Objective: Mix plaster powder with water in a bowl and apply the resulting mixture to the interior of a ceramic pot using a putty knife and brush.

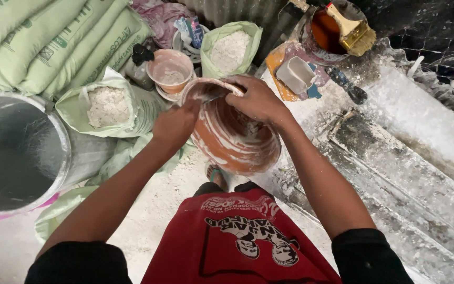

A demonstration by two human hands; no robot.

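Sacks of pale green, stacked at the far left, are the largest things I see from here. Below them, at the left edge, stands a big round drum with a metal rim and a dark inside. On the right, a long grey slab crusted with white dust runs from far to near. Between these, two open green bags of white powder sit on the dusty floor: one bag just right of the drum, the other bag farther off, near the middle.

The orange bowl, streaked with white paste, is in the middle of the scene, tilted with its mouth toward the far side, held over the floor just beyond my red apron. My left hand grips the bowl's left rim, fingers curled over the edge. My right hand lies over the far rim, fingers bent down into the bowl; I cannot tell what they press on inside.

Beyond the bowl stands a small pink bucket. At the far right, a paintbrush rests across a tin of orange liquid, and a small grey tub sits just near it.
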